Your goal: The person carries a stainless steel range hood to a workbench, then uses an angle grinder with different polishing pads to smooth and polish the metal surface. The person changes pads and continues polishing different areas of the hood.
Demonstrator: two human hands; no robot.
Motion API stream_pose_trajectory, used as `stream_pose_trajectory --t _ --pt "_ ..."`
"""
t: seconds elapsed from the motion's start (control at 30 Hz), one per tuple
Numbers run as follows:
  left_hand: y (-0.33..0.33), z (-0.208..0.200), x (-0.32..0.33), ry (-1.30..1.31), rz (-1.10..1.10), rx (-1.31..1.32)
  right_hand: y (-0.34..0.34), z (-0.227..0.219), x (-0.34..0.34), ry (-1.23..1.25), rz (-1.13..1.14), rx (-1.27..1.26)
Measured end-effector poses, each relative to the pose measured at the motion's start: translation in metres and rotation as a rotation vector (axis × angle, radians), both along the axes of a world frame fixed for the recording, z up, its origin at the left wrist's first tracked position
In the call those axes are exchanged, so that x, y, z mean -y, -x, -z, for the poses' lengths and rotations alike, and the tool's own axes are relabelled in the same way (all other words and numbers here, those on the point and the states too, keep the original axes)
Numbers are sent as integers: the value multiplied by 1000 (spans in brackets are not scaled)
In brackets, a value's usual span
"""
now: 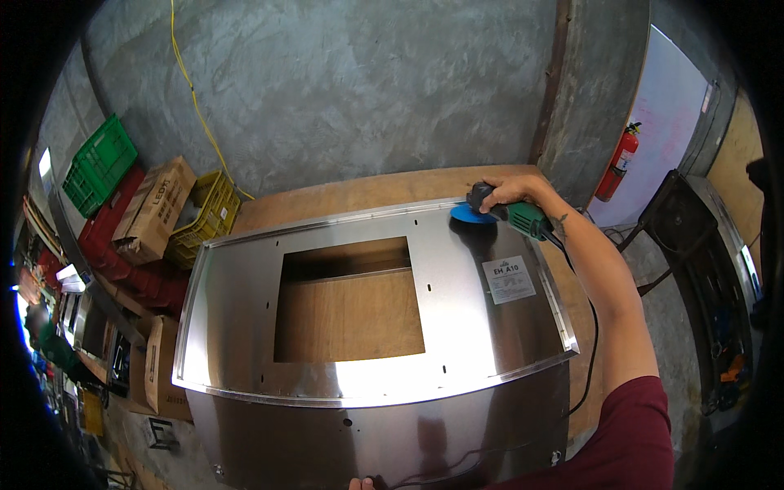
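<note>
My right hand [513, 189] is closed around a green and black angle grinder [527, 219] at the far right of a shiny steel panel [231, 302]. The grinder's round blue disc [472, 213] is at the panel's surface near its back edge; contact cannot be made out for certain. A white printed label [508, 279] sits on the panel just in front of the disc. The panel has a large rectangular opening and several small slots. Only the fingertips of my left hand [361, 484] show, at the front steel face [278, 433] by the lower edge.
Under the panel is a wooden tabletop [282, 196]. A black power cord [595, 343] hangs along the right side. Green [100, 163] and yellow crates [208, 216] and a cardboard box [155, 208] stand left. A red fire extinguisher [618, 163] and a dark chair [678, 212] are right.
</note>
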State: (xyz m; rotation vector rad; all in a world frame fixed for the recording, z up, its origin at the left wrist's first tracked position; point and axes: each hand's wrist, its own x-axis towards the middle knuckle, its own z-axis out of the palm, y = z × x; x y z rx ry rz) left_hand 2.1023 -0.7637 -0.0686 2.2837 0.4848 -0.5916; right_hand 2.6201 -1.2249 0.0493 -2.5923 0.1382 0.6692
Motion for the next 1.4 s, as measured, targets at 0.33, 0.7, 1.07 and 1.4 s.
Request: stream_pose_trajectory --t 0.33,0.7,1.07,1.4 --pt "9 13 -9 3 48 17 -7 18 34 48 11 41" --pt "27 15 -17 -13 -14 49 78 -74 28 -230 201 351" --pt "60 11 -37 -15 -24 123 144 -79 -89 -946 229 253" --pt "111 21 -111 29 -283 176 207 -9 -337 -644 -291 488"
